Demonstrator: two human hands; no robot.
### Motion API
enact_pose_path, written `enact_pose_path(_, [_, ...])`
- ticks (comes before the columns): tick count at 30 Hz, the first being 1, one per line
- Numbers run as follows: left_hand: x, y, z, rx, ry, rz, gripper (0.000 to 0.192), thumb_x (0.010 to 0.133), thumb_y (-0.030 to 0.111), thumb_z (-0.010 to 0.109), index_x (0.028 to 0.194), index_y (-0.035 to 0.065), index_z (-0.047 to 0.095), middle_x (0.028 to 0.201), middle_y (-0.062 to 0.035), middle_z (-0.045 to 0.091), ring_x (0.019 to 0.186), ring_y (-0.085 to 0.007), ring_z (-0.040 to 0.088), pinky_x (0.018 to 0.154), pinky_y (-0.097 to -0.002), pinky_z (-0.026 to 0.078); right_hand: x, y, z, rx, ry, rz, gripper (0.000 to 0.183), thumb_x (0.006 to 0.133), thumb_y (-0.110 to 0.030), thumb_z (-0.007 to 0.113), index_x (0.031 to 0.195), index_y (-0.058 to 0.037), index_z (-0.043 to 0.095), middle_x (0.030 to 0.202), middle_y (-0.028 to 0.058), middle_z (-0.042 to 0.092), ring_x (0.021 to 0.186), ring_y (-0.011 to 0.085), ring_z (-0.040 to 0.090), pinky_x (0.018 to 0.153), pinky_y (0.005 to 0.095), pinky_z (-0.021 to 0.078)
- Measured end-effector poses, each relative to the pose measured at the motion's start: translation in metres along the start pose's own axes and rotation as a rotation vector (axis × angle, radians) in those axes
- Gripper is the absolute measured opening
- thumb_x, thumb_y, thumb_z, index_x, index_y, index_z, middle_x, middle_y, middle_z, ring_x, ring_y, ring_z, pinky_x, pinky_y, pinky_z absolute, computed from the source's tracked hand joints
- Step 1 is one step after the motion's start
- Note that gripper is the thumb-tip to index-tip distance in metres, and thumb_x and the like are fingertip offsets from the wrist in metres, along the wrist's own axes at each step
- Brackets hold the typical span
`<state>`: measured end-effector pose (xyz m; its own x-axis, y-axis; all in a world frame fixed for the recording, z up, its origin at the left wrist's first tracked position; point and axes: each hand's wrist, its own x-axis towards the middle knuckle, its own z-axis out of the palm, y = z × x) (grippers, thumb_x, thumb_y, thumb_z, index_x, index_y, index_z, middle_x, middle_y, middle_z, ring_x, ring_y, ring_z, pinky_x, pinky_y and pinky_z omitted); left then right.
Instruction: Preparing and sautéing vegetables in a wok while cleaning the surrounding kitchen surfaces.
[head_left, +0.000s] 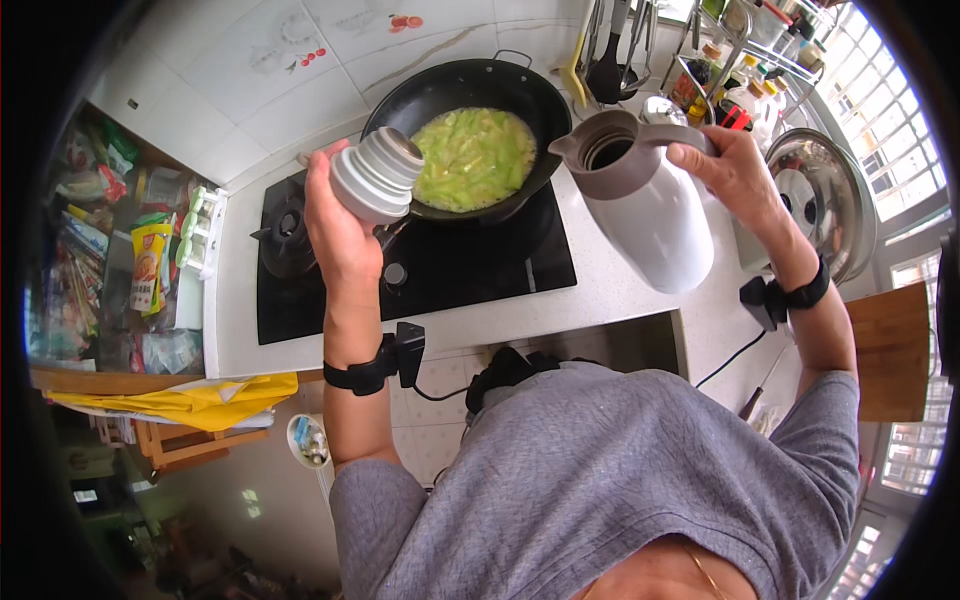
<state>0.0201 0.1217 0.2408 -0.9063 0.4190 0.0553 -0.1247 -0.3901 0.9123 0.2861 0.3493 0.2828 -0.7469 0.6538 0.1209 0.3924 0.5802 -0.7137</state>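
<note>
My left hand (337, 229) holds a stepped white and grey stopper lid (380, 176), its narrow end tipped towards the wok. In my right hand (724, 169) is the handle of a white thermal jug (656, 232) with a brown-grey neck and spout. The jug leans with its uncovered mouth to the upper left, beside the wok's right rim. Between my hands a black wok (450, 88) stands on the gas hob (465, 259). It contains pale green vegetable pieces (472, 161) in bubbling liquid.
Ladles and spatulas (607, 71) hang behind the jug. A rack with bottles (742, 82) and a large steel lid (821, 202) stand at the right, above a wooden board (892, 352). Packets (150, 266) fill a cabinet at the left. The counter edge (480, 330) runs before me.
</note>
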Motion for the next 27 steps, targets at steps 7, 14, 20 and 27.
enact_pose_path(7, [0.026, -0.031, -0.007, 0.181, -0.049, 0.221, 0.043, 0.091, 0.037, 0.045, 0.107, -0.0005, 0.057, 0.104, -0.0084, 0.053, 0.099, -0.0171, 0.048, 0.088, -0.0285, 0.036, 0.076, 0.003, 0.012, -0.401, -0.004, -0.075, 0.067, 0.069, -0.064, 0.06, 0.054, 0.0012, 0.052, 0.045, 0.0003, 0.039, 0.043, 0.0084, 0.042, 0.041, 0.0263, 0.0371])
enact_pose_path(14, [0.034, -0.031, -0.009, 0.207, -0.045, 0.257, 0.037, 0.092, 0.031, 0.045, 0.105, -0.0012, 0.057, 0.101, -0.0066, 0.055, 0.094, -0.0129, 0.049, 0.086, -0.0247, 0.037, 0.125, -0.008, 0.029, -0.585, -0.131, -0.019, 0.066, 0.066, -0.065, 0.062, 0.052, -0.0012, 0.05, 0.045, 0.0021, 0.041, 0.04, 0.0101, 0.042, 0.038, 0.0265, 0.0348])
enact_pose_path(20, [0.04, -0.033, -0.013, 0.217, -0.083, 0.258, 0.035, 0.093, 0.029, 0.044, 0.107, -0.0012, 0.056, 0.102, -0.007, 0.055, 0.096, -0.0129, 0.049, 0.086, -0.0248, 0.037, 0.146, -0.014, 0.04, -0.601, -0.23, 0.02, 0.062, 0.069, -0.059, 0.066, 0.052, -0.0009, 0.053, 0.043, 0.0027, 0.041, 0.037, 0.0102, 0.04, 0.036, 0.0271, 0.0333])
enact_pose_path(27, [0.045, -0.033, -0.012, 0.168, -0.072, 0.2, 0.037, 0.094, 0.031, 0.042, 0.109, -0.0002, 0.055, 0.105, -0.0084, 0.055, 0.1, -0.0153, 0.049, 0.09, -0.0262, 0.037, 0.156, -0.037, 0.046, -0.706, -0.369, 0.105, 0.056, 0.074, -0.052, 0.066, 0.059, 0.0017, 0.057, 0.046, 0.0021, 0.042, 0.04, 0.0094, 0.041, 0.037, 0.0261, 0.0353])
